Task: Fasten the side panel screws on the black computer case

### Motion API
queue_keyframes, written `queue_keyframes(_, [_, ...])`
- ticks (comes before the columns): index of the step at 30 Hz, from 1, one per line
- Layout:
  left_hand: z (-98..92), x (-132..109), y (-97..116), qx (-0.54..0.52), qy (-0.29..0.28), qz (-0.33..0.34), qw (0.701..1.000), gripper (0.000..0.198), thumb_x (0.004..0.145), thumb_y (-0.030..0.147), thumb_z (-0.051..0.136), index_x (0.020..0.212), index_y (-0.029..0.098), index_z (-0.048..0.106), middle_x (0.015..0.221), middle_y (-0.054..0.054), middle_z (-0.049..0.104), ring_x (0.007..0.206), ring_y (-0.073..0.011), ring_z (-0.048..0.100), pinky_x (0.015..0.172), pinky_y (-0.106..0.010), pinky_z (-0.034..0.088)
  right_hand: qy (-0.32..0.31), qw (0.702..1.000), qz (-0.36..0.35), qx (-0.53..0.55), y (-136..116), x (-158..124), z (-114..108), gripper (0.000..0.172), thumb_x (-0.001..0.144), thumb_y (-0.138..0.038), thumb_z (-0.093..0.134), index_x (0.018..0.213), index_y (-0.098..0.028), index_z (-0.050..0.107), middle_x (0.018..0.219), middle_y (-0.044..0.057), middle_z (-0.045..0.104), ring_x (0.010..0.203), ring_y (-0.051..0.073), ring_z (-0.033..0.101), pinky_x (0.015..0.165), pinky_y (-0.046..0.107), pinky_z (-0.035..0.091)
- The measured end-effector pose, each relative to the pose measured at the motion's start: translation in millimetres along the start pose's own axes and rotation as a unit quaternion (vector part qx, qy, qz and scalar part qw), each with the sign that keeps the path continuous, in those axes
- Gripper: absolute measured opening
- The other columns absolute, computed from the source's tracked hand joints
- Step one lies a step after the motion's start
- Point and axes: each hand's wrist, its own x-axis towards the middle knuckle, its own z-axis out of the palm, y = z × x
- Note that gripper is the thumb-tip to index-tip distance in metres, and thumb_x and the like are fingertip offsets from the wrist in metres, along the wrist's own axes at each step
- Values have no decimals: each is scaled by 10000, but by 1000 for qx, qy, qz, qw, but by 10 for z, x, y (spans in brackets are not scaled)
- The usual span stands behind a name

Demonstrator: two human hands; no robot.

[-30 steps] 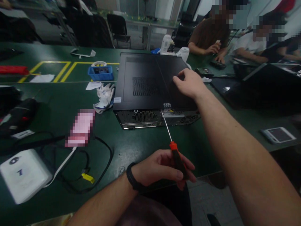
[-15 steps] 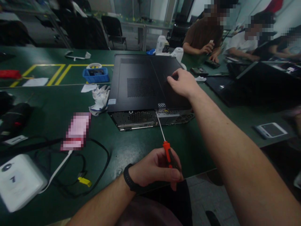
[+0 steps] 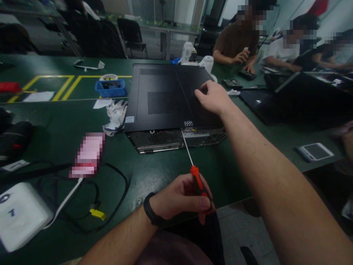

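Observation:
A black computer case (image 3: 162, 79) lies flat on the green table, its perforated metal rear panel facing me. My left hand (image 3: 183, 200), with a black band at the wrist, is closed around the red-and-black handle of a screwdriver (image 3: 194, 172). The thin shaft slants up and away, and its tip meets the rear panel just under the top cover's edge, near the middle. On the right part of the cover rests my right hand (image 3: 213, 96), holding nothing, thumb apart from the fingers. Some of its fingertips are hidden from me.
White gloves (image 3: 116, 116) and a blue bin (image 3: 110, 88) lie left of the case. Nearer are a phone (image 3: 87, 154) on a white cable, a white box-shaped device (image 3: 23, 217) and black cables. At right stand an open laptop (image 3: 306, 95) and another handheld device (image 3: 314, 152). Co-workers sit beyond.
The screwdriver handle has turned slightly in my left hand, its tip still at the same spot on the panel. My right hand stays on the cover. The whole view has shifted a little.

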Motion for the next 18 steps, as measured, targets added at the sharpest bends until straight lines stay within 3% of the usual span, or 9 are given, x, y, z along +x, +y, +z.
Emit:
queue_keyframes(5, [-6,6,-8,3,-15,19,1000,396,793,413,874,892,143,602,831,-37,752,552,-95,685,524,-188,552,6,1000,-2,0,3,-4,-1,432,996,-467,507,1253,-144,635,1300,189,660,1260,363,591,1093,518,456])
queue_keyframes(13, [48,-25,55,-24,-17,1,1000,395,773,338,901,1041,116,715,911,-71,763,655,-93,709,634,-203,589,2,1000,3,-1,1,-5,-10,437,995,-485,498,1261,-167,636,1308,182,659,1246,362,591,1071,513,470])
queue_keyframes(18, [23,-15,29,-22,-20,15,999,359,776,340,895,934,124,656,811,-28,722,573,-95,686,530,-197,575,-6,1000,2,-3,0,1,-7,445,1007,-478,497,1278,-150,625,1316,191,652,1272,366,581,1099,517,448])
